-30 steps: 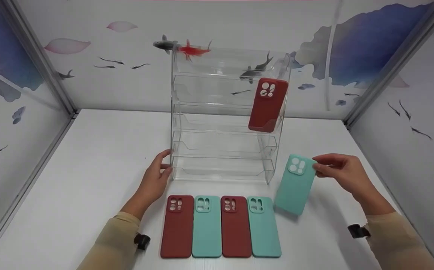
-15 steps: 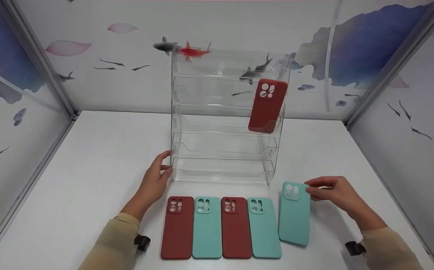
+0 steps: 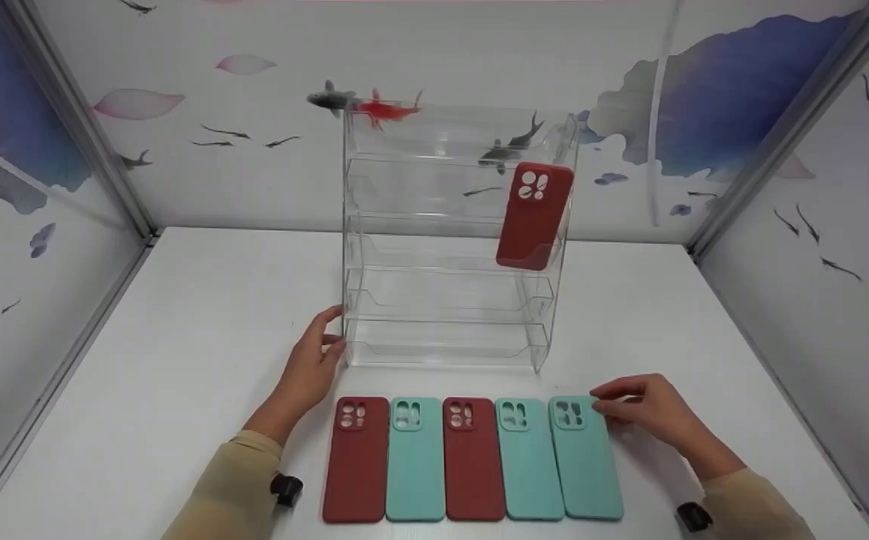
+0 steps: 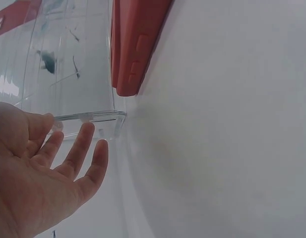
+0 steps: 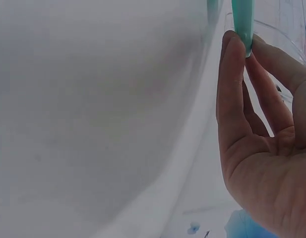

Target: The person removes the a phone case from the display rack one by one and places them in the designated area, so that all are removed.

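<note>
My left hand rests its thumb and fingertips on the left side of a clear acrylic display rack; the left wrist view shows its fingers loosely spread at the rack's edge. My right hand pinches the upper right corner of a teal phone case at the right end of a row. In the right wrist view, thumb and fingers hold the case's teal edge. Beside it lie another teal case, a red case, a teal case and a red case.
One red phone case leans on the right side of the rack, on a middle tier. A white table carries everything. Printed panels with fish and petals and metal corner posts surround it.
My right hand has lowered the teal phone case toward me and laid it at the row's right end. Its camera cutouts now line up with the others. My left hand has stayed at the rack.
</note>
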`<state>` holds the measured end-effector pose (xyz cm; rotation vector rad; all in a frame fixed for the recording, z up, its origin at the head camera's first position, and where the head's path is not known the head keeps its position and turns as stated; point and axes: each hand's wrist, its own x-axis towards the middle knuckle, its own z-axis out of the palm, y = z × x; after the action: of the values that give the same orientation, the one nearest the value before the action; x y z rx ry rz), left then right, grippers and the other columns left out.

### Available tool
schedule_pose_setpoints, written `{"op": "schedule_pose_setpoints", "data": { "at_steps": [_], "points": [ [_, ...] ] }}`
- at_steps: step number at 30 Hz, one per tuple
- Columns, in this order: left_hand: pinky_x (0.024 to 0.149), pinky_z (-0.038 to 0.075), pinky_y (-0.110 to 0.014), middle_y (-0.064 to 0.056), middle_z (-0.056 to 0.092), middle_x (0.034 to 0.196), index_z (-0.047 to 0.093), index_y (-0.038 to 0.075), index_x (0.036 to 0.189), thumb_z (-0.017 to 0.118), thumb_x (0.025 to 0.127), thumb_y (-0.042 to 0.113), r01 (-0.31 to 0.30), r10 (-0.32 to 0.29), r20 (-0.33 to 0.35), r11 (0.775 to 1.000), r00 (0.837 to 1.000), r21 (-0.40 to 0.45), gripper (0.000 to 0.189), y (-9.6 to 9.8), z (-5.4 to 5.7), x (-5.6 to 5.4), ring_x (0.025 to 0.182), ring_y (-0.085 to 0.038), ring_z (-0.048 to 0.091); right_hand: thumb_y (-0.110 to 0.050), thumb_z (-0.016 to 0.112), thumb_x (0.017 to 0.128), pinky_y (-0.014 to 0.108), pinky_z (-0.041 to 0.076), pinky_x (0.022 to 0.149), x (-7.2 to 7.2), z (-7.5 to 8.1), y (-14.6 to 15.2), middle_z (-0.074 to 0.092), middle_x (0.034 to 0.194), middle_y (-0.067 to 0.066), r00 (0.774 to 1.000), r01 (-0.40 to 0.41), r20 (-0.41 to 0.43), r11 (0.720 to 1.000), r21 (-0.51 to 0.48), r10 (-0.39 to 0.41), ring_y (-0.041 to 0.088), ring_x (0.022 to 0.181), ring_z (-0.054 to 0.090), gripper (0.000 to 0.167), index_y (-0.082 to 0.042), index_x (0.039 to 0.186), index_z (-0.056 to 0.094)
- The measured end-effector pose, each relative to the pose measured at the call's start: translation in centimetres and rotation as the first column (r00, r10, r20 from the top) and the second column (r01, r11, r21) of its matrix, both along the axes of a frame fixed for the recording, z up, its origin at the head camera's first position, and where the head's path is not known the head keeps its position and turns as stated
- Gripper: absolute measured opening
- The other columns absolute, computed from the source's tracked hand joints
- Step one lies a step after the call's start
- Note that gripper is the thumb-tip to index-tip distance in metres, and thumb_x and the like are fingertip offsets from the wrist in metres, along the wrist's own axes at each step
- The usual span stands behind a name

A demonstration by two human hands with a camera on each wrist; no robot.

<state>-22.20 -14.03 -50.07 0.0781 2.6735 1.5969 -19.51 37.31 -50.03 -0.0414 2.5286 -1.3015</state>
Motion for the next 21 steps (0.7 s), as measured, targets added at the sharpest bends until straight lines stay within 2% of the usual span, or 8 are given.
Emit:
{"op": "schedule_pose_setpoints", "data": {
  "at_steps": [5,12,21],
  "points": [
    [0.112,0.049,-0.053,-0.006,0.037,0.165,0.028,0.022,0.161,0.049,0.110,0.014,0.003,-0.003,0.004,1.000,1.000,-0.001,0.056,0.0,0.1,0.0,0.138,-0.029,0.053,-0.024,0.080,0.092,0.031,0.065,0.074,0.0,-0.4,-0.6,0.074,0.115,0.013,1.000,0.007,-0.004,1.000,0.019,-0.007,0.020,0.091,0.075,0.036,-0.003,0.121,0.075],
    [0.109,0.051,-0.052,-0.007,0.040,0.162,0.030,0.021,0.160,0.049,0.110,0.013,0.001,-0.001,-0.015,1.000,1.000,0.008,0.054,-0.1,0.2,-0.1,0.135,-0.030,0.055,-0.023,0.081,0.091,0.030,0.065,0.074,0.0,-0.3,-1.0,0.075,0.114,0.013,0.999,0.028,-0.021,0.999,0.040,-0.027,0.020,0.092,0.074,0.034,-0.004,0.120,0.076],
    [0.109,0.051,-0.053,-0.007,0.037,0.164,0.031,0.021,0.160,0.049,0.110,0.013,0.003,-0.003,-0.024,1.000,1.000,0.008,0.054,-0.1,-0.1,-0.2,0.135,-0.030,0.055,-0.021,0.081,0.090,0.029,0.065,0.074,0.1,-0.2,-1.3,0.075,0.111,0.011,0.999,0.041,-0.009,0.995,0.093,-0.040,0.018,0.089,0.074,0.028,-0.008,0.115,0.078]
  ]
}}
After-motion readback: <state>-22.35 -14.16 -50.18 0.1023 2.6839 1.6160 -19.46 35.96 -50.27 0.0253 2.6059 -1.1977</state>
